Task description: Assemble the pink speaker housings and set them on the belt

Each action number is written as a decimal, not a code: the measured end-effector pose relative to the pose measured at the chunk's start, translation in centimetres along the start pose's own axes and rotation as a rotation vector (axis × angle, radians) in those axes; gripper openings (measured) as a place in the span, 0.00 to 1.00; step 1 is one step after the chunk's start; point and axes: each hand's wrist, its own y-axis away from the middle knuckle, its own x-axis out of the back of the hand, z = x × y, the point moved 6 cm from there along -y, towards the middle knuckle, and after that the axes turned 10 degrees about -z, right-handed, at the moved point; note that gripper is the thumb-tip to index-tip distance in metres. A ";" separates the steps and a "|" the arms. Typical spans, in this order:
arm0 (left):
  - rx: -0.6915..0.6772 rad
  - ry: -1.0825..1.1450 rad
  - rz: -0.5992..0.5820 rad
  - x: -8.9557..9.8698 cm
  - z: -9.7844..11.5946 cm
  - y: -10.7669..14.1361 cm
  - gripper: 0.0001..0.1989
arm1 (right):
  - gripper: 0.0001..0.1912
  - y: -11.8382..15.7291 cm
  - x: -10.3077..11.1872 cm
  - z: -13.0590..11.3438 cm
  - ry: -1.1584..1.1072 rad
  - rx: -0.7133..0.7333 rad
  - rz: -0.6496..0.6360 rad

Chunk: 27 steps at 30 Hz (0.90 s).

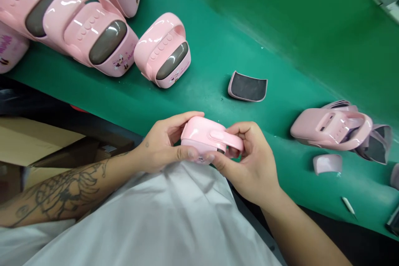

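Green table [205, 75], pink case [202, 131] in hands [160, 145] [254, 164]

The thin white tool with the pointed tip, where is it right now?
The white tool lies at the lower right of the head view, near the green table's front edge, below the small pale pink piece.

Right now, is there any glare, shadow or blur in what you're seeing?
In the head view, white glare streaks the pink housings at upper left and, more mildly, the piece between left hand and right hand; deep shadow lies below the near edge of the green table; the small print on the housings looks soft, too blurred to read fully.
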 end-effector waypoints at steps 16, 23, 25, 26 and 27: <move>-0.229 -0.097 0.190 0.8 0.7 -1.9 0.31 | 0.52 -1.2 0.7 0.3 0.060 0.205 0.181; -0.433 -1.207 -0.131 -0.6 5.9 -2.0 0.53 | 0.46 -0.9 1.9 -1.4 0.517 0.480 0.021; -0.325 -1.191 -0.182 -0.9 5.9 -2.7 0.45 | 0.50 -1.1 1.9 -0.3 0.456 0.468 -0.034; -0.307 -1.186 -0.192 -1.2 5.9 -2.8 0.41 | 0.52 -1.1 1.9 0.4 0.403 0.452 -0.063; -0.306 -1.187 -0.194 -1.4 5.9 -2.9 0.38 | 0.53 -1.1 2.0 1.2 0.344 0.439 -0.092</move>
